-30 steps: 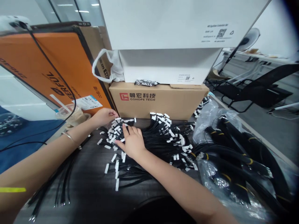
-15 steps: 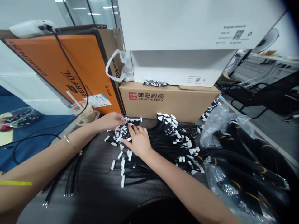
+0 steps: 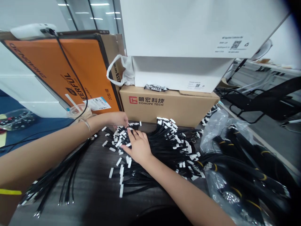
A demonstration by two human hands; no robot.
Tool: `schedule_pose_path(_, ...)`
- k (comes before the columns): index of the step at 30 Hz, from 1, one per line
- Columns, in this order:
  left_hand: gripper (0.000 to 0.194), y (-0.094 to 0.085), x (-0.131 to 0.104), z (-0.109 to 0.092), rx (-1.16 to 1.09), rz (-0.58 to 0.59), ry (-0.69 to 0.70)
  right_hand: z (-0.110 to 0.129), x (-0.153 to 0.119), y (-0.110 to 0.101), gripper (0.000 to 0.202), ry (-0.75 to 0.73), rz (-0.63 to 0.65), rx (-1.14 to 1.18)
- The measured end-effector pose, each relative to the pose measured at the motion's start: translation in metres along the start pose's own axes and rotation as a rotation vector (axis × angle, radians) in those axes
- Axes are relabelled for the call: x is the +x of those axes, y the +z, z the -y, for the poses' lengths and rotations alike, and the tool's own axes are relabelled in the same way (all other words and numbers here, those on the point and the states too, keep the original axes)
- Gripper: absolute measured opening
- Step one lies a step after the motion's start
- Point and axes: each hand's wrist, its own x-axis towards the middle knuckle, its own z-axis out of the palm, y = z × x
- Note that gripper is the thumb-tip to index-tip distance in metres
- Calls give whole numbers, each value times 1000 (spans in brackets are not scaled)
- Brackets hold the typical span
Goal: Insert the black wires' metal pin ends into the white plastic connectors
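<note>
A wide pile of black cables (image 3: 164,144) with white connector ends lies on the dark table (image 3: 94,175). My right hand (image 3: 139,147) rests on the left part of the pile, palm down with its fingers spread. At the pile's far left edge is my left hand (image 3: 120,119), its fingers bent together among the white connectors just beyond my right fingertips. What those left fingers pinch is too small and hidden to make out. Under and beside my left forearm lies another bundle of black cables (image 3: 68,169) with bare metal ends.
Behind the pile stand a brown carton (image 3: 178,110) and white boxes (image 3: 188,28). An orange box (image 3: 58,69) leans at the back left, near a plastic cup (image 3: 78,111). Clear bags (image 3: 211,125) with bundled black cables (image 3: 244,160) lie on the right.
My left hand has shifted slightly right, and its forearm lies flatter across the view. My right hand stays on the pile. The whole view has shifted a little.
</note>
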Motion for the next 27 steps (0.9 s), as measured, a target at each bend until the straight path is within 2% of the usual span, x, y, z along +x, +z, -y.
schedule_pose_path(6, 25, 0, 10, 10, 102, -84, 16, -1, 0, 0, 72, 9, 13, 5)
schedule_pose_path(11, 24, 3, 23, 15, 177, -264, 78, -1, -1, 1, 73, 13, 27, -4)
schedule_pose_path(15, 20, 3, 24, 27, 194, -379, 112, -2, -1, 1, 73, 16, 19, 2)
schedule_pose_path(20, 25, 1, 27, 20, 174, -419, 118, -3, -1, 2, 72, 8, 10, 13)
schedule_pose_path(24, 26, -1, 44, 10, 163, -365, 122, -3, -2, 2, 72, -1, 6, 7)
schedule_pose_path(27, 25, -3, 51, 20, 127, -316, 94, -4, -3, 2, 71, -6, 0, 1)
